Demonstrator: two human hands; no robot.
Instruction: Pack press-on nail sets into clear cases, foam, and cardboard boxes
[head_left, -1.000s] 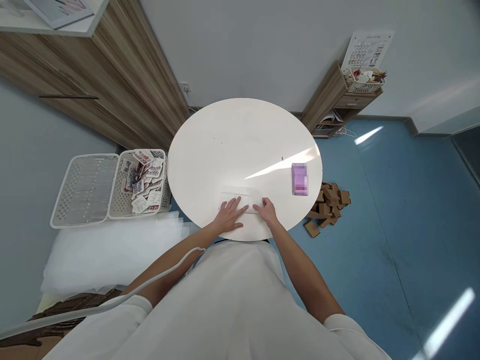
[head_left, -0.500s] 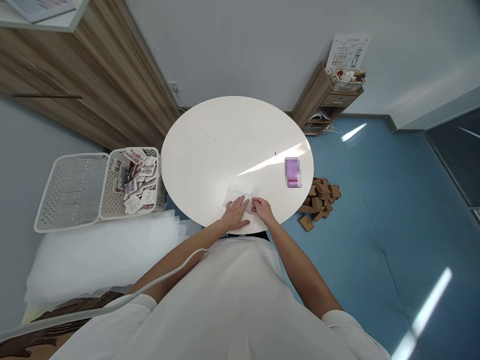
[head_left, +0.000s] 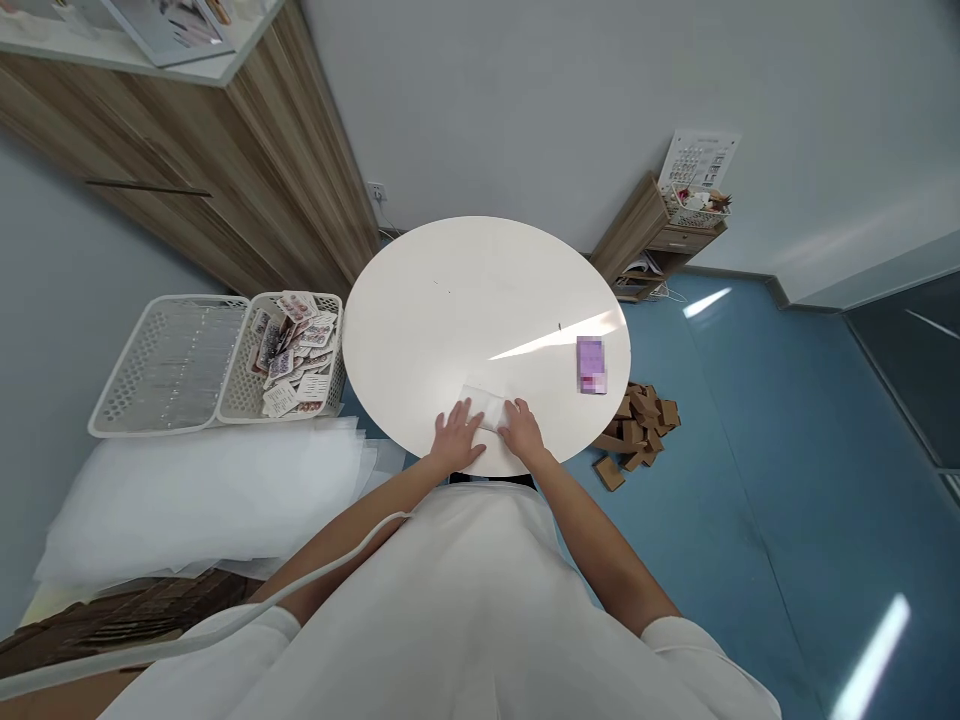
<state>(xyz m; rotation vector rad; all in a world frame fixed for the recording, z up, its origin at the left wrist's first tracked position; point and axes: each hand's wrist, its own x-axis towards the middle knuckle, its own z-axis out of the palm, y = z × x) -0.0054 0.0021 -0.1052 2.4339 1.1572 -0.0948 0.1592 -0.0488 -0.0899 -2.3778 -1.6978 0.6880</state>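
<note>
A small white, translucent wrapped sheet [head_left: 486, 405] lies folded into a flat packet near the front edge of the white oval table. Fingers spread, my left hand [head_left: 454, 438] rests flat on the packet's left side. At its right side, my right hand [head_left: 523, 432] presses down with the fingers laid out over the edge. Whether anything sits inside the folded sheet cannot be made out. A blurred purple box [head_left: 591, 362] stands on the table to the right, apart from both hands.
Left of the table [head_left: 465, 300], a white basket [head_left: 337, 355] holds many printed cards; a second basket [head_left: 124, 385] holds clear sleeves. Below them lies a stack of white translucent sheets [head_left: 202, 500]. Small brown boxes [head_left: 637, 430] are piled right of the table, near a wooden cabinet [head_left: 630, 230].
The sheet has become a smaller, more compact packet. My right hand has gone from pinching its right edge to pressing on it. My left hand has slid left. The view has tilted slightly.
</note>
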